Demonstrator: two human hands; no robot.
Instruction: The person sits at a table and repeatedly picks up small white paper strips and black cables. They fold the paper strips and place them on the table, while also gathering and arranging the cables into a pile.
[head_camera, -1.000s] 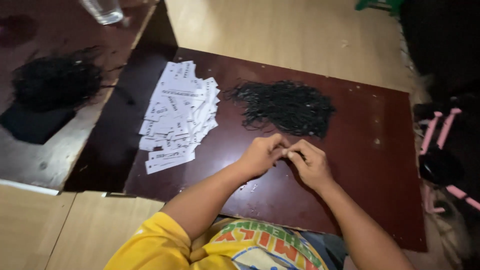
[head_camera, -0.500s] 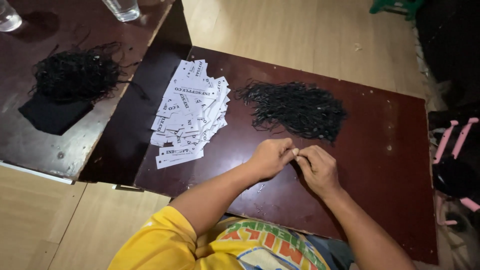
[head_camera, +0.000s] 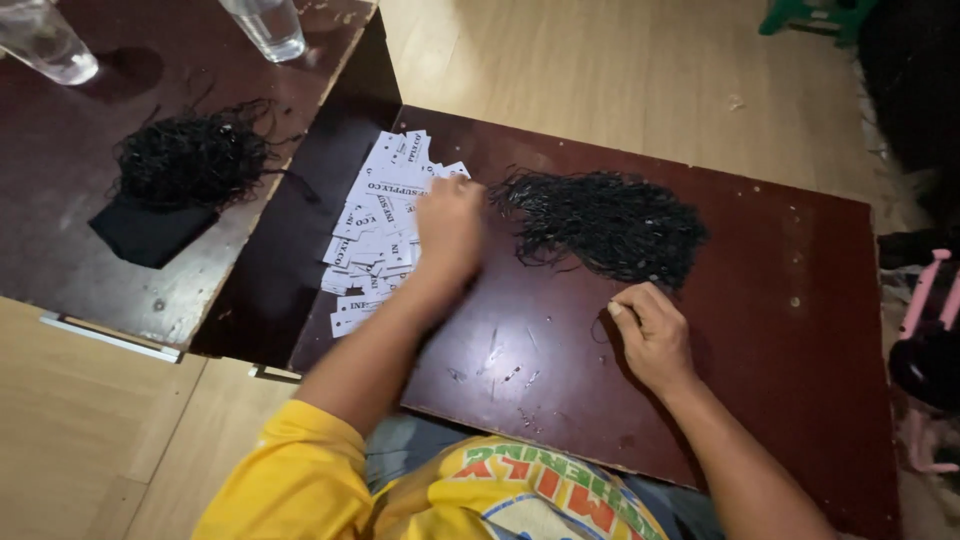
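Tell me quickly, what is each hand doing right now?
Left hand: lies on the white tags; grip cannot be told.
Right hand: closed, pinching a black string beside the string pile.

A second dark table (head_camera: 60, 190) stands to the left. On it lies a tangle of black strings (head_camera: 190, 158) partly over a black cloth (head_camera: 145, 232) — and two clear glasses (head_camera: 268, 25) stand at the far edge. The floor (head_camera: 600, 70) is pale wood. At the top right stands a green stool (head_camera: 810, 14); at the right edge — a pink and black object (head_camera: 930, 330).
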